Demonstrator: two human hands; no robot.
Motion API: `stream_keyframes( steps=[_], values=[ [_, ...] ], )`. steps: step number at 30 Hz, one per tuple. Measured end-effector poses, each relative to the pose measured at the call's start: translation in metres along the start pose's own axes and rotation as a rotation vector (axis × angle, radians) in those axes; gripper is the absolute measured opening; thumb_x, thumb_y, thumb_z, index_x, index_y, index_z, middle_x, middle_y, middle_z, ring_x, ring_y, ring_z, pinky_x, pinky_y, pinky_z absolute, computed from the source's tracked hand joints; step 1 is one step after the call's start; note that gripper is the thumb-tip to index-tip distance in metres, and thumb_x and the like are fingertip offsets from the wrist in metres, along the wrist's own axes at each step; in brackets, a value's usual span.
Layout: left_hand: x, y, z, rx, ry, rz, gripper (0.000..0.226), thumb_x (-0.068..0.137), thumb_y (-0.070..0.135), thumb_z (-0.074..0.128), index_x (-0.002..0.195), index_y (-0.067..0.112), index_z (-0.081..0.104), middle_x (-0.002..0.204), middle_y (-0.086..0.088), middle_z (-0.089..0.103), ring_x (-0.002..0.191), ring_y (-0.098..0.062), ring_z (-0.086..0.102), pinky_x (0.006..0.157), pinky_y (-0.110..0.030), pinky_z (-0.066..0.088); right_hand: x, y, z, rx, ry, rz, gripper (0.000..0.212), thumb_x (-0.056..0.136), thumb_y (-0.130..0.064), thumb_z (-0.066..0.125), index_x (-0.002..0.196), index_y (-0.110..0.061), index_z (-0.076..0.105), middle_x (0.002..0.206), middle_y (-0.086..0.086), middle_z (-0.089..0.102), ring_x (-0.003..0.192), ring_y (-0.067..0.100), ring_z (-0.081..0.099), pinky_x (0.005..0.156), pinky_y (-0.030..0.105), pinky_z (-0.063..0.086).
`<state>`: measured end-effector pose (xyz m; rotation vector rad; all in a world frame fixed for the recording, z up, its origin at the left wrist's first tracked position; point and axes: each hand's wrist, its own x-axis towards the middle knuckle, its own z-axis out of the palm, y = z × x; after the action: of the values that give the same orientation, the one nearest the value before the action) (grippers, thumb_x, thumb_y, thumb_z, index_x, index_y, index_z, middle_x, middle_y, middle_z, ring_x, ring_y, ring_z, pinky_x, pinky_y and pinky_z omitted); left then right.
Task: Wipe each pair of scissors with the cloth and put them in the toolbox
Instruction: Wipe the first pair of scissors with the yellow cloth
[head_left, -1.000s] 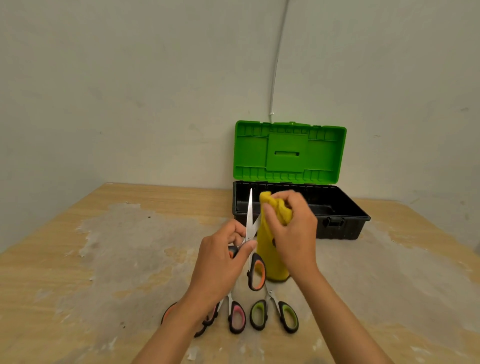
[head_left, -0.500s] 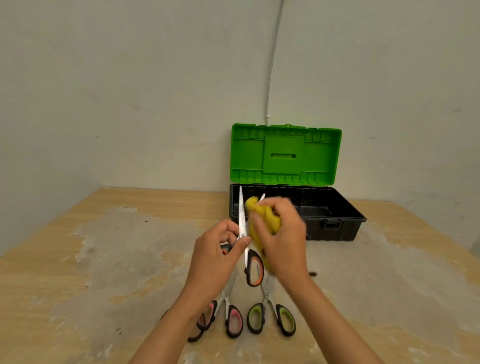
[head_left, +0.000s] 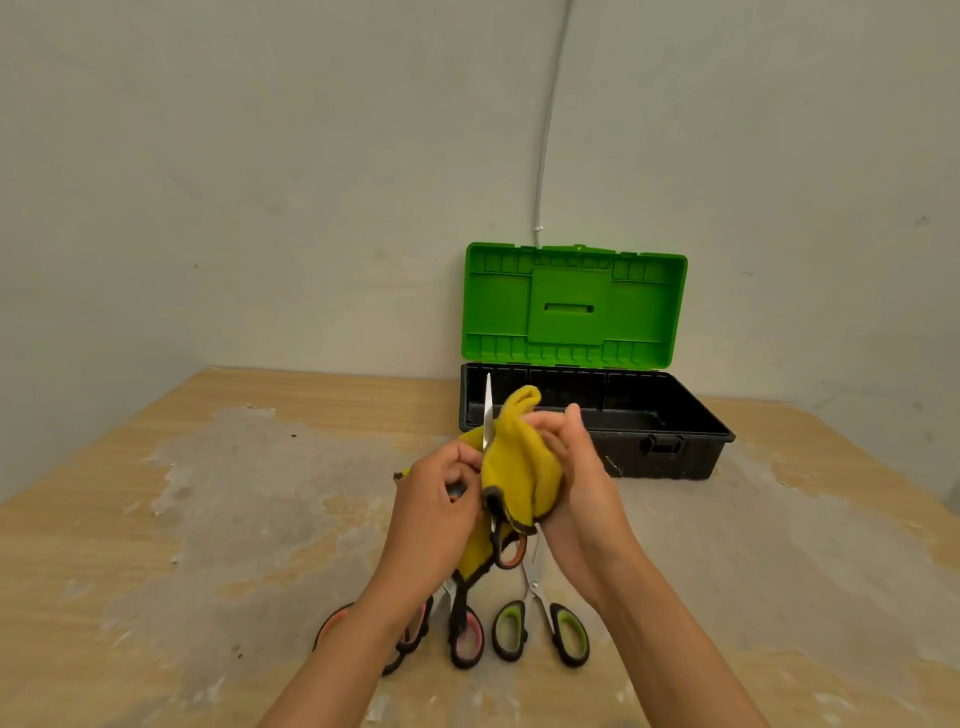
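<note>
Scissors with orange-lined black handles are held upright above the tabletop, in front of the toolbox. One bare steel blade points straight up; the rest of the blades is wrapped in the yellow cloth. The left hand curls its fingers round the upper handle, just left of the blade. The right hand grips the cloth, fingers and thumb folded over it and pressing it against the metal. A soft, fleecy peak of cloth rises above the right hand, and a dark-edged corner hangs down past the lower handle loop.

Below the hands, three more pairs lie on the tabletop, handles toward the camera. The green-handled scissors lie to the right, both loops in plain sight. The pink-handled scissors lie just beside them, partly behind the hanging cloth. The third pair, with reddish loops, is mostly hidden by the left forearm.

The toolbox stands at the far edge against the wall, with its bright green lid open and upright, ribbed on the inside with a slot at the middle. Its black plastic tray has a latch on the front. The held blade and cloth overlap its near-left corner in this view.

The tabletop is pale wood-grain with broad grey patches where the surface is worn and flaked. A thin white cable runs down the wall behind the lid.
</note>
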<state>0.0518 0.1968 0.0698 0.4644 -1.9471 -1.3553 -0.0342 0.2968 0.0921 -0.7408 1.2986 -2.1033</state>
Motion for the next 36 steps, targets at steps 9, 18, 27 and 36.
stream_keyframes(
  steps=[9,18,27,36],
  values=[
    [0.001,0.01,-0.003,0.021,-0.084,0.096,0.012,0.089,0.011,0.061,0.078,0.015,0.062,0.056,0.007,0.059,0.044,0.001,0.049,0.047,-0.011,0.039,0.008,0.005,0.006,0.113,0.155,-0.006,0.031,0.083,-0.003,0.067,0.108,-0.008,0.049,0.093,0.014,0.072,0.074,0.021,0.07,0.065,0.033,0.058],
    [0.008,0.001,-0.008,0.134,0.022,0.029,0.023,0.088,0.003,0.056,0.072,0.02,0.059,0.054,0.001,0.058,0.045,-0.005,0.049,0.049,-0.019,0.037,0.014,0.018,0.018,0.058,0.095,0.08,0.028,0.085,-0.009,0.068,0.111,-0.005,0.06,0.098,0.014,0.074,0.085,0.025,0.072,0.072,0.032,0.06],
    [0.001,-0.002,-0.008,0.199,-0.093,0.103,0.011,0.087,0.014,0.064,0.077,0.017,0.06,0.056,0.007,0.058,0.044,0.003,0.049,0.05,-0.015,0.042,0.032,0.012,0.012,0.22,0.258,0.033,0.023,0.089,-0.008,0.065,0.109,0.002,0.063,0.097,0.016,0.071,0.076,0.021,0.069,0.068,0.03,0.06],
    [0.001,0.0,-0.006,0.117,-0.194,0.122,0.011,0.088,0.012,0.061,0.083,0.021,0.065,0.062,0.011,0.065,0.053,0.0,0.057,0.049,-0.02,0.044,0.023,0.018,0.013,0.064,0.241,0.087,0.016,0.086,-0.014,0.068,0.094,0.0,0.068,0.082,0.015,0.073,0.07,0.023,0.071,0.063,0.031,0.06]
  ],
)
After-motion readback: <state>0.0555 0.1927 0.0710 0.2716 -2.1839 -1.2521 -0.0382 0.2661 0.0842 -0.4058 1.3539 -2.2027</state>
